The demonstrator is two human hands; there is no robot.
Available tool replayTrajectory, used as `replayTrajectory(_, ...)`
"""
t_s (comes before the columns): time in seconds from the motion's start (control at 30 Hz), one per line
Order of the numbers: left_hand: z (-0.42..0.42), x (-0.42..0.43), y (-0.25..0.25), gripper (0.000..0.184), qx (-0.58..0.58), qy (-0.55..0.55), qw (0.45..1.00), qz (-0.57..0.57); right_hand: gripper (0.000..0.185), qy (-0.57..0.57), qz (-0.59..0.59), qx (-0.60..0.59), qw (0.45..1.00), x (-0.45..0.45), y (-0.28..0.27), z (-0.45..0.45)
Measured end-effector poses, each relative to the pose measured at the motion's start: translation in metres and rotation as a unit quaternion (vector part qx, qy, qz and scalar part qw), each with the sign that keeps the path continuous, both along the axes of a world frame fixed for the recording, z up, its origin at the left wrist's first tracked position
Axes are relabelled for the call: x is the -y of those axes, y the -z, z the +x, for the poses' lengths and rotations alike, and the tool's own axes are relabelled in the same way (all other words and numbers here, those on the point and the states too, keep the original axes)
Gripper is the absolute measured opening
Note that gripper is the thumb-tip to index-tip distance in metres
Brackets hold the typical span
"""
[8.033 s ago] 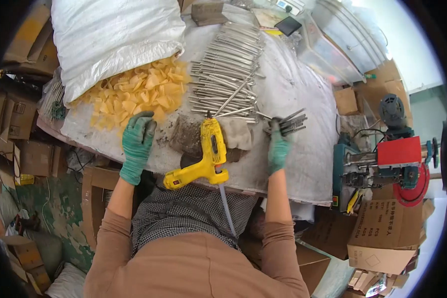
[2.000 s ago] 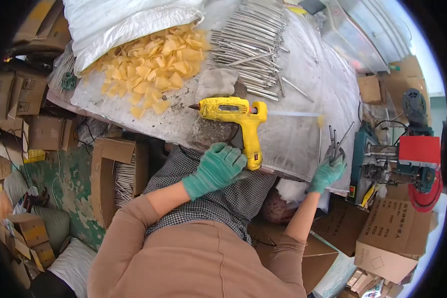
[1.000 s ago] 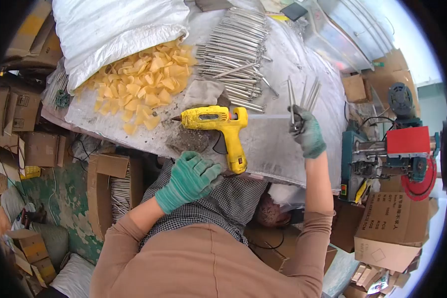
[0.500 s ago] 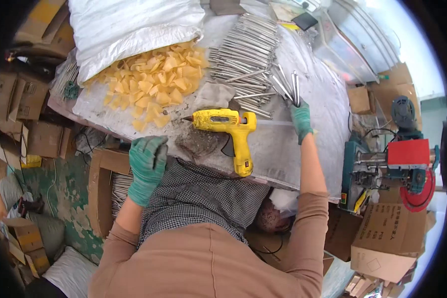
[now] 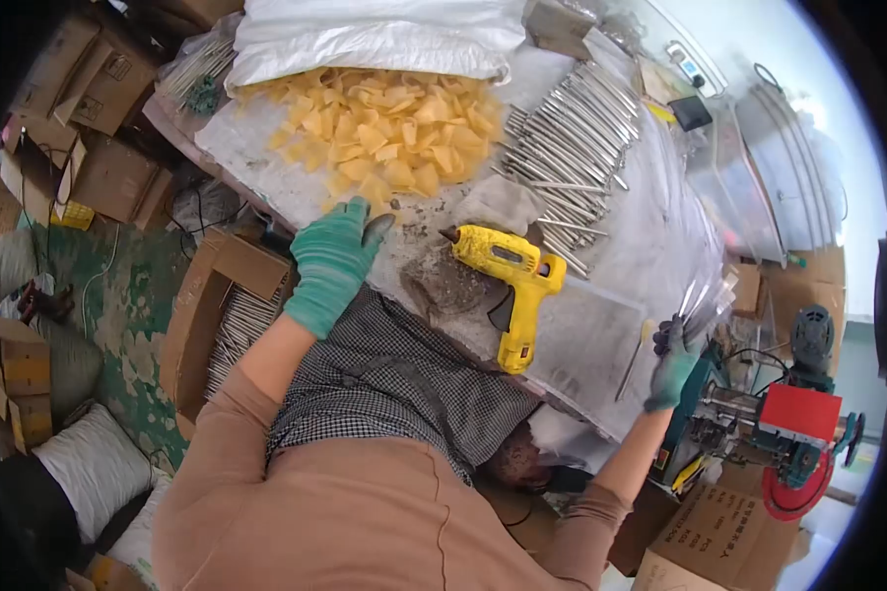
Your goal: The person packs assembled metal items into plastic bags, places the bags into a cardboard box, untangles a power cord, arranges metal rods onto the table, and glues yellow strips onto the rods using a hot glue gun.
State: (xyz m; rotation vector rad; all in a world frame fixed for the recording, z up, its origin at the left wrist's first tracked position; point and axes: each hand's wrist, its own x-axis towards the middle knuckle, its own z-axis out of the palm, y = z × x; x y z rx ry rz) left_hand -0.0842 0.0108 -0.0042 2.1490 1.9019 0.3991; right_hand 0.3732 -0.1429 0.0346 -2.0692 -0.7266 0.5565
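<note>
My left hand [image 5: 335, 264], in a green glove, reaches to the near edge of the heap of yellow translucent pieces [image 5: 389, 128]. Its thumb stands apart from the fingers, whose tips touch the nearest pieces. My right hand [image 5: 674, 362], gloved too, is closed around several metal rods [image 5: 700, 298] at the table's right side; they are blurred. A single thin rod [image 5: 629, 369] lies just left of it. Between my hands a yellow glue gun [image 5: 508, 264] lies on its side, nozzle to the left. Behind it many metal rods [image 5: 572, 148] lie in rows.
A white sack [image 5: 375, 39] lies behind the yellow pieces. At the right stands a machine with a red cover [image 5: 800, 412], above a cardboard box [image 5: 729, 537]. An open box of rods [image 5: 238, 330] is by my left side. Clear plastic bins [image 5: 749, 187] stand at the back right.
My left hand has moved forward to the yellow pieces. My right hand has moved from beside the rod rows to the table's right side, still holding rods. The view has turned.
</note>
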Motion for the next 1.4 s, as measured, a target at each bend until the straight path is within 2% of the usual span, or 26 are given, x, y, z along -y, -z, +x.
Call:
replayTrajectory(0.03,0.004,-0.002,0.006,0.024,0.0,0.006,1.0,-0.004,0.029,-0.01,0.158,-0.125,0.979,0.005,0.001,-0.027)
replayTrajectory(0.07,0.009,-0.005,0.017,0.028,-0.007,-0.006,1.0,0.023,0.031,-0.018,0.311,-0.244,0.918,0.009,0.005,-0.054)
replayTrajectory(0.13,0.016,-0.012,0.033,0.032,-0.017,-0.01,0.999,0.048,0.035,-0.047,0.358,-0.341,0.868,0.009,0.018,-0.104)
replayTrajectory(0.2,0.02,-0.015,0.042,0.029,-0.024,-0.029,0.996,0.082,0.037,-0.005,0.342,-0.394,0.853,0.004,0.016,-0.158)
replayTrajectory(0.23,0.02,-0.013,0.039,0.029,-0.029,-0.025,0.996,0.081,0.041,-0.075,0.355,-0.469,0.805,0.002,0.023,-0.165)
replayTrajectory(0.27,0.02,-0.012,0.034,0.024,0.025,-0.01,0.989,0.146,0.045,-0.145,0.366,-0.538,0.746,-0.001,0.03,-0.172)
replayTrajectory(0.3,0.02,-0.011,0.03,0.019,0.079,0.005,0.975,0.21,0.033,-0.131,0.347,-0.5,0.782,0.0,0.031,-0.179)
replayTrajectory(0.33,0.023,-0.009,0.029,0.019,0.075,0.008,0.975,0.21,0.033,-0.127,0.349,-0.503,0.78,0.001,0.035,-0.185)
replayTrajectory(0.37,0.026,-0.006,0.027,0.015,0.279,-0.012,0.955,0.098,0.029,-0.137,0.275,-0.321,0.896,0.003,0.039,-0.189)
replayTrajectory(0.4,0.029,-0.003,0.024,0.011,0.468,-0.032,0.883,-0.019,0.025,-0.14,0.187,-0.122,0.965,0.003,0.042,-0.194)
replayTrajectory(0.43,0.031,-0.001,0.021,0.011,0.466,-0.031,0.884,-0.018,0.02,-0.229,0.218,0.03,0.948,-0.014,0.033,-0.203)
replayTrajectory(0.47,0.033,0.002,0.017,0.012,0.485,-0.019,0.874,-0.026,0.02,-0.32,0.23,0.15,0.907,-0.025,0.026,-0.205)
replayTrajectory(0.5,0.034,0.004,0.013,0.013,0.505,-0.006,0.862,-0.034,0.02,-0.403,0.236,0.267,0.843,-0.033,0.023,-0.206)
replayTrajectory(0.53,0.035,0.005,0.01,0.013,0.503,-0.007,0.863,-0.034,0.018,-0.45,0.239,0.281,0.813,-0.038,0.031,-0.208)
replayTrajectory(0.6,0.036,0.007,0.007,0.018,0.471,-0.019,0.878,-0.076,0.02,-0.491,0.163,0.354,0.779,-0.034,0.032,-0.212)
replayTrajectory(0.7,0.035,0.009,0.011,0.017,0.425,0.004,0.904,-0.047,0.021,-0.51,0.163,0.354,0.767,-0.035,0.032,-0.21)
replayTrajectory(0.93,0.042,0.012,-0.002,0.017,0.417,-0.001,0.908,-0.04,0.024,-0.537,0.194,0.348,0.744,-0.034,0.039,-0.204)
replayTrajectory(1.0,0.043,0.01,-0.005,0.017,0.355,0.016,0.935,0.019,0.025,-0.537,0.2,0.347,0.743,-0.031,0.041,-0.204)
replayTrajectory(1.1,0.047,0.007,0.004,0.018,0.355,0.041,0.93,0.089,0.032,-0.515,0.181,0.375,0.749,-0.027,0.049,-0.203)
replayTrajectory(1.23,0.05,0.003,0.002,0.018,0.34,0.05,0.935,0.086,0.032,-0.518,0.162,0.358,0.76,-0.026,0.05,-0.203)
replayTrajectory(1.3,0.05,-0.002,0.001,0.017,0.381,0.052,0.921,0.057,0.025,-0.501,0.192,0.335,0.774,-0.027,0.05,-0.206)
replayTrajectory(1.33,0.049,-0.005,0.006,0.017,0.379,0.051,0.922,0.059,0.028,-0.497,0.193,0.321,0.783,-0.029,0.047,-0.205)
replayTrajectory(1.4,0.044,-0.013,0.017,0.017,0.416,0.07,0.907,-0.014,0.029,-0.462,0.236,0.276,0.809,-0.036,0.037,-0.208)
